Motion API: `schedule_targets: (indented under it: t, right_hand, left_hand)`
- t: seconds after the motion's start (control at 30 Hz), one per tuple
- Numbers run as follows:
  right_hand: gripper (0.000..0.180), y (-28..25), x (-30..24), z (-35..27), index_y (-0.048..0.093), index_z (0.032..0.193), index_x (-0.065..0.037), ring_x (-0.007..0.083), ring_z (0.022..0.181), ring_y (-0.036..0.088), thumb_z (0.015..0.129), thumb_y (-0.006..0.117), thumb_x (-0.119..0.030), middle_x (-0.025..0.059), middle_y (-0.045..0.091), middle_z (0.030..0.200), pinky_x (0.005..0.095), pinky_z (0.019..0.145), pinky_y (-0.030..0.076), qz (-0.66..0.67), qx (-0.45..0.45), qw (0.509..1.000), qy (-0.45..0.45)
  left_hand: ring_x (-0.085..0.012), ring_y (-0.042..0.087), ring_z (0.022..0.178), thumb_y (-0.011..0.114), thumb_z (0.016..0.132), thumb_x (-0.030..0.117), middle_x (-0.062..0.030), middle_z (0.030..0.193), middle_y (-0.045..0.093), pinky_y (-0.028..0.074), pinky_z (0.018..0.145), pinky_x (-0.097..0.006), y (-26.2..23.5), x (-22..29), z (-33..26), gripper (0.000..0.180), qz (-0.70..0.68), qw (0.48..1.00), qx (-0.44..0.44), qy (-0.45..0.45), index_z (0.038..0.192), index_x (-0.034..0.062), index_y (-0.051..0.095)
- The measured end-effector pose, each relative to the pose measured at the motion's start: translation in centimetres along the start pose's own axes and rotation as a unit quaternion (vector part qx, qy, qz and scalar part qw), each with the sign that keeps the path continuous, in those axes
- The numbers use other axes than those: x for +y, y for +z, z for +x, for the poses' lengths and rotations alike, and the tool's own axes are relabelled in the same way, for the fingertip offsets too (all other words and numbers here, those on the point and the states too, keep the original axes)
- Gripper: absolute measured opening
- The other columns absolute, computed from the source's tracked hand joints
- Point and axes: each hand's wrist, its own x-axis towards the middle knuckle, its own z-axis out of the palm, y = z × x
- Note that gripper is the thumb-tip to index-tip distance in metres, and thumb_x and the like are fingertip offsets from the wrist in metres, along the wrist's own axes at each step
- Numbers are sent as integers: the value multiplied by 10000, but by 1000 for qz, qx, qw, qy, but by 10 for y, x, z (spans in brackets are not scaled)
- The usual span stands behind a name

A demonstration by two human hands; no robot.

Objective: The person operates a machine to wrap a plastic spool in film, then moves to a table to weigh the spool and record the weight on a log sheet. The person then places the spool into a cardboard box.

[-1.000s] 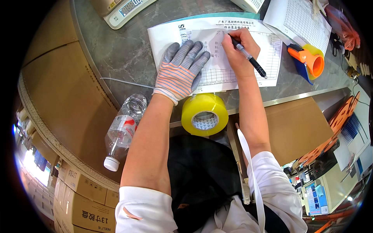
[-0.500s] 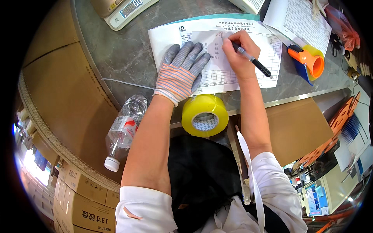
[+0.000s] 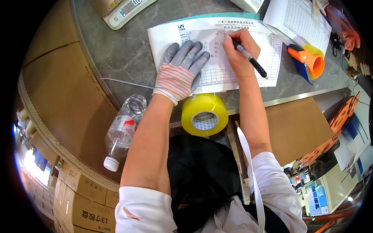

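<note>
A white printed form [image 3: 256,62] with a ruled grid lies on the grey stone worktop [image 3: 124,50]. My left hand [image 3: 182,70], in a grey knitted glove with striped cuff, presses flat on the form's left part. My bare right hand [image 3: 241,48] grips a black pen [image 3: 250,59], its tip touching the upper middle of the form. A roll of yellow tape [image 3: 204,113] sits at the worktop's near edge, between my forearms.
A clear plastic bottle [image 3: 123,130] lies on brown cardboard [image 3: 58,101] to the left. A weighing scale [image 3: 124,9] stands at the back left. An orange tape dispenser [image 3: 309,60] and a second sheet [image 3: 299,19] lie at the right. Stacked cartons [image 3: 77,202] sit at lower left.
My right hand with the pen has shifted slightly left across the form while writing. The gloved left hand stays pressed on the paper.
</note>
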Motion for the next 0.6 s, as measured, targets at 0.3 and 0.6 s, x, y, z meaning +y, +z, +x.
schedule_targets:
  t: [0.3, 0.6]
  right_hand:
    - [101, -1, 0, 3, 536, 710, -36, 136, 515, 520, 713, 637, -39, 58, 556, 611, 246, 508, 440, -16, -3, 1000, 0]
    - [166, -38, 66, -11, 473, 784, -142, 30, 493, 353, 890, 589, -196, -66, 365, 590, 191, 425, 271, 387, 123, 873, 271]
  left_hand:
    - [-275, 438, 1240, 619, 731, 249, -80, 1336, 494, 294, 1042, -492, 2, -2, 5, 546, 4, 1000, -8, 5, 1265, 206, 516]
    - [-278, 348, 1327, 463, 842, 216, -104, 1424, 395, 240, 1103, -476, -4, 4, 5, 492, -96, 986, -135, -11, 1328, 142, 462]
